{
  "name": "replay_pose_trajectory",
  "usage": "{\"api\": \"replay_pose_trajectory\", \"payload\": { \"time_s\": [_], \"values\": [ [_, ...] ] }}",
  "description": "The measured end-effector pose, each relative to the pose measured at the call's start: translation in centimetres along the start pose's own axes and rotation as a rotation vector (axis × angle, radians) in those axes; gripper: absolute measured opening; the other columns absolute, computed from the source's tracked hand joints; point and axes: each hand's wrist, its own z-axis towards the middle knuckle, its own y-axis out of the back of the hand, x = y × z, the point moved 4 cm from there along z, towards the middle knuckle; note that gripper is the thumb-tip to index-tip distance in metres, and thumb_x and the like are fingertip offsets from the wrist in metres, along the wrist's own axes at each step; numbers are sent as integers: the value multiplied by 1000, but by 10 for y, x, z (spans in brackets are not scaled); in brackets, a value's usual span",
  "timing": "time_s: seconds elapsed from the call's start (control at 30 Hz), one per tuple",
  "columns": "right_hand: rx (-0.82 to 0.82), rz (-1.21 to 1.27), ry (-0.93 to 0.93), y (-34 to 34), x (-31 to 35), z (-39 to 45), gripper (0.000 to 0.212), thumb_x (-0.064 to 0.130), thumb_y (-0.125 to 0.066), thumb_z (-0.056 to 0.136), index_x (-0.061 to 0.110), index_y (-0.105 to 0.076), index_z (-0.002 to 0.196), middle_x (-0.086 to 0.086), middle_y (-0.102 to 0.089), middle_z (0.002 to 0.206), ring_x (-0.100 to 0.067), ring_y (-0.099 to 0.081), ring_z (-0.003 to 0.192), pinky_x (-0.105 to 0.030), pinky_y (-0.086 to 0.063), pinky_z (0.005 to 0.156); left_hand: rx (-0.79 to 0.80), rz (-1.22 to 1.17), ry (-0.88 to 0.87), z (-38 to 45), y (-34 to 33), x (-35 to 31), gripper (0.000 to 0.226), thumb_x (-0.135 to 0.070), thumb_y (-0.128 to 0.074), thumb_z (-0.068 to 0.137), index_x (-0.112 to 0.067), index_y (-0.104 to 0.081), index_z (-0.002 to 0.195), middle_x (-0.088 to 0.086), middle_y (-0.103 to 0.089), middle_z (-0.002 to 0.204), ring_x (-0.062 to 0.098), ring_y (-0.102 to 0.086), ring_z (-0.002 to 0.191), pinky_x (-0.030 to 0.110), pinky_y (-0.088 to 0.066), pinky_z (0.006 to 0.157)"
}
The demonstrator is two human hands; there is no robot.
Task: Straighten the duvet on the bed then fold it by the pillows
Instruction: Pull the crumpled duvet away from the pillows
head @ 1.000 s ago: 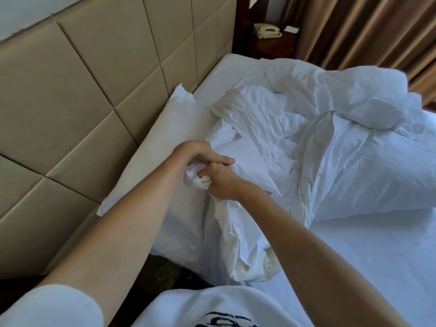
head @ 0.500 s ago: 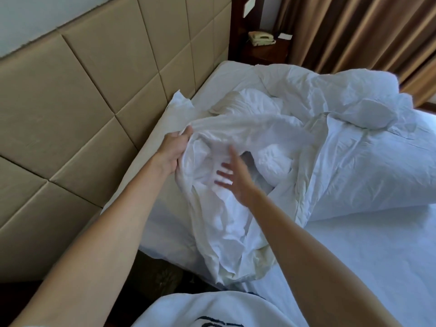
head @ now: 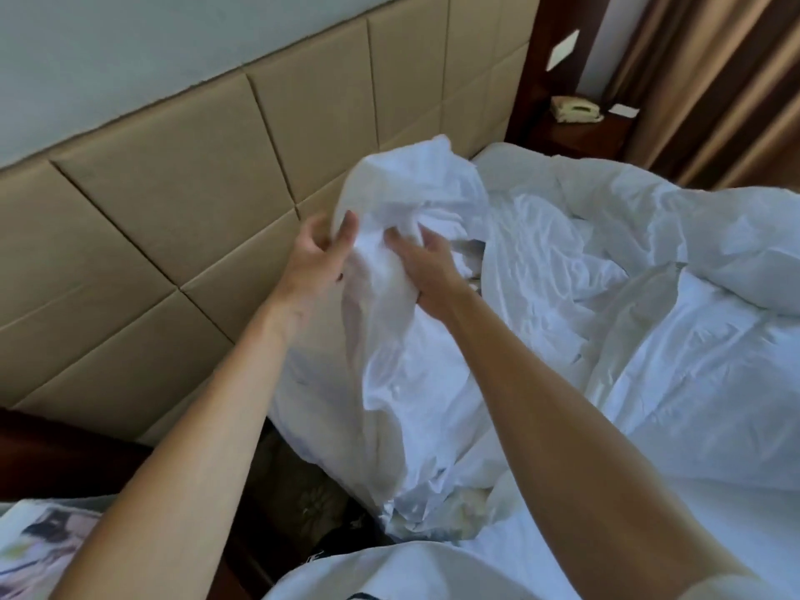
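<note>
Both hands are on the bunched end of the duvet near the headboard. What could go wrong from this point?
1. The left hand and right hand grip one crumpled clump of the duvet, not its corners, so pulling may twist it further.
2. Duvet fabric hangs over the bed's edge and might slide floorward.

Crumpled white cotton-like duvet (head: 562, 270), matt and heavily creased, padded beige headboard (head: 182, 201) in smooth leather-look panels, dark polished wood nightstand (head: 580, 136), glossy cream plastic telephone (head: 575, 109), brown curtains (head: 714, 80) with soft sheen
</note>
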Motion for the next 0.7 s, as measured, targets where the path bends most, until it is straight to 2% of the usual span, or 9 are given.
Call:
{"api": "replay_pose_trajectory", "payload": {
  "time_s": [0.07,0.17,0.2,0.3,0.37,0.43,0.53,0.6,0.7],
  "values": [
    [122,-90,42,-20,-11,-13,23,20,-65,91,10,-68,112,-15,-73,105,-31,-71,97,-48,-58,89,-78,198,-75,-2,2,-26,59,-52,-72,81,-18,-50,124,-5,-62,110,10,-62,96,19,-52,79],
    [310,-297,92,-38,-29,-31,15,4,-62,90,0,-68,103,-11,-70,95,-22,-68,88,-36,-56,79,-239,705,-52,8,12,-30,90,-59,-72,76,-12,-35,145,6,-50,140,25,-50,126,36,-44,101],
    [370,-379,107,-41,-32,-37,11,-1,-60,90,-3,-67,98,-9,-68,91,-17,-65,85,-29,-53,76,-188,863,-11,11,12,-27,89,-59,-70,76,-11,-37,143,8,-51,139,28,-50,125,38,-45,98],
    [521,-556,139,-44,-37,-52,10,-1,-57,91,-2,-67,91,-7,-66,89,-14,-61,87,-17,-47,72,129,1108,259,10,0,-10,79,-70,-69,72,-8,-51,118,4,-61,103,27,-59,91,33,-45,73],
    [549,-578,126,-42,-39,-54,13,0,-57,92,-2,-70,91,-7,-67,92,-14,-61,89,-18,-47,73,224,1154,351,6,-9,-3,73,-70,-67,74,-10,-48,111,3,-57,95,27,-57,87,33,-43,76],
    [544,-569,120,-38,-41,-55,15,1,-59,91,-4,-72,94,-8,-68,96,-14,-61,90,-18,-47,73,250,1191,424,7,-9,6,61,-56,-65,84,-2,-48,106,5,-55,85,27,-56,81,34,-43,77],
    [524,-558,150,-35,-42,-57,14,0,-61,91,-9,-71,93,-16,-67,101,-20,-62,89,-17,-48,71,283,1265,540,2,3,13,45,-37,-63,91,2,-57,113,6,-52,75,21,-50,67,32,-40,69],
    [518,-557,205,-37,-37,-57,13,-1,-62,90,-11,-69,90,-24,-66,98,-22,-61,86,-25,-47,71,308,1246,530,-1,10,8,46,-37,-64,91,3,-60,115,6,-54,76,20,-50,66,30,-38,63],
    [638,-548,294,-46,-19,-62,6,2,-67,89,6,-70,87,-6,-66,88,-8,-58,79,-25,-49,70,200,1014,455,2,21,-9,62,-57,-74,73,-5,-66,105,8,-66,84,25,-61,77,32,-47,70]
  ]
}}
